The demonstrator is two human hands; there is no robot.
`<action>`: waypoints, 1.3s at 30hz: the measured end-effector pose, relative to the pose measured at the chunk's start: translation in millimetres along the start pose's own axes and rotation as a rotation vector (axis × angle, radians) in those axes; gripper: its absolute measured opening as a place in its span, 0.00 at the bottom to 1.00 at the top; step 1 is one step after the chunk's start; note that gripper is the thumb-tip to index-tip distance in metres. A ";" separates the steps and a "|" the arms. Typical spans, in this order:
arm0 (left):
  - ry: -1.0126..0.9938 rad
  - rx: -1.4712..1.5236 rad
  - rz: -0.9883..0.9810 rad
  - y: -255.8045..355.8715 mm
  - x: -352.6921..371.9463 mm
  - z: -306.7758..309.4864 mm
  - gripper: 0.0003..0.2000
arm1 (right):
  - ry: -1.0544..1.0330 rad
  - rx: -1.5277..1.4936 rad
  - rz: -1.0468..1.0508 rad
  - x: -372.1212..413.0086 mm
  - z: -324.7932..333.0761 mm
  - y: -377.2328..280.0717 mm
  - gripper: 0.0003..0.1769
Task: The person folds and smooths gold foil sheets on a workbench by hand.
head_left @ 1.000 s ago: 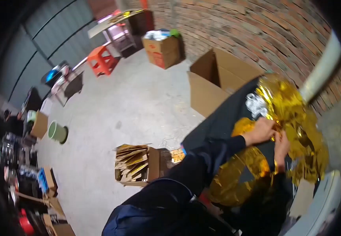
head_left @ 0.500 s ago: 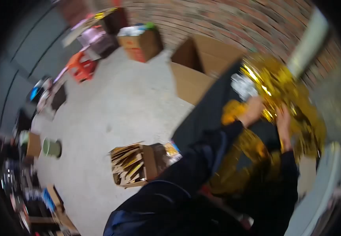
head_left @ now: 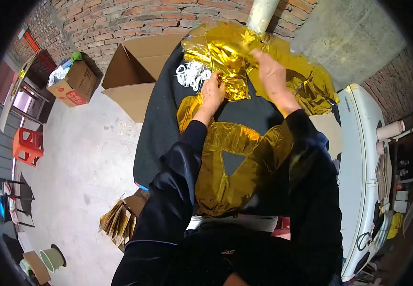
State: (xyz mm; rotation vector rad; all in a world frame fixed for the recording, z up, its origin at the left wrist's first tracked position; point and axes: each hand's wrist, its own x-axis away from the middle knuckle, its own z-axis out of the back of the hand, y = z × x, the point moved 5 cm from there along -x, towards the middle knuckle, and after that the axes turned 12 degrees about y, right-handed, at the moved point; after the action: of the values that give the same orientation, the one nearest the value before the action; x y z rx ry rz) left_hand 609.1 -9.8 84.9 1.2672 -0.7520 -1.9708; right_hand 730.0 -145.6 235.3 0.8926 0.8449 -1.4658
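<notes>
A red plastic stool [head_left: 28,138] and a pale-green round bin [head_left: 50,260] are standing well apart on the grey concrete floor [head_left: 85,176].

A bright gold foil piece [head_left: 237,86] lies crumpled and creased on dark cloth [head_left: 158,128], its shiny folds narrowing toward the near end. Behind it and to its right spreads a heap of thin gold film [head_left: 318,78], rumpled, its pieces overlapping; where one ends and another begins is hard to tell. Nearer, a flat, wrinkled gold foil shape [head_left: 223,190] lies spread out, slightly see-through, with a roughly triangular gap near its middle.
</notes>
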 end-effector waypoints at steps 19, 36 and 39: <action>0.030 0.001 -0.009 4.4 0.2 3.4 0.22 | -0.260 0.043 -0.051 49.5 -52.7 0.9 0.17; 0.022 -0.025 -0.041 4.1 4.5 -1.0 0.15 | 0.437 0.376 -0.088 -277.1 42.4 147.7 0.13; 0.015 -0.007 -0.015 3.9 4.7 -0.4 0.16 | 0.623 0.404 -0.044 -328.8 96.1 154.2 0.14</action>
State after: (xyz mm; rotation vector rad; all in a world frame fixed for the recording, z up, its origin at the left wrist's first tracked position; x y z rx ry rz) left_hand 608.9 -15.9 85.1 1.2862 -0.7296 -1.9719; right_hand 892.5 -96.0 570.3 1.6985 1.0322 -1.4352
